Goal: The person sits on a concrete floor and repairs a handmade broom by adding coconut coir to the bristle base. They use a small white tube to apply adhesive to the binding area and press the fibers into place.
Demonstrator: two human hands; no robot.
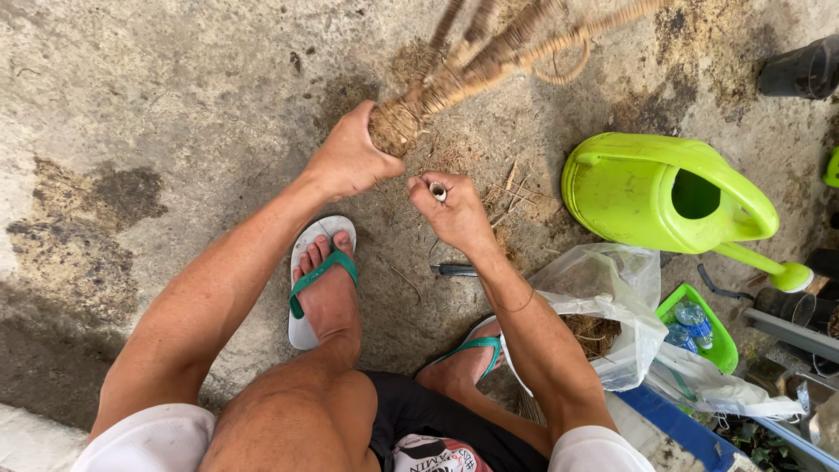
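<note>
Two bare hands work over a stained concrete floor (131, 114), seen from above past the person's knees. Largest of the loose things is a lime-green watering can (647, 197) lying near the floor's right edge, with a clear plastic bag (612, 297) of dry fibre just below it. A rope-wrapped bundle of stems (489, 57) slants down from the top edge, its stubby fibrous base (393, 127) clamped in the left hand (350, 162). Just beside it, the right hand (454, 214) has its fingers pinched together on a small pale tube (439, 190). White flip-flops with green straps (319, 280) sit on both feet below the hands.
</note>
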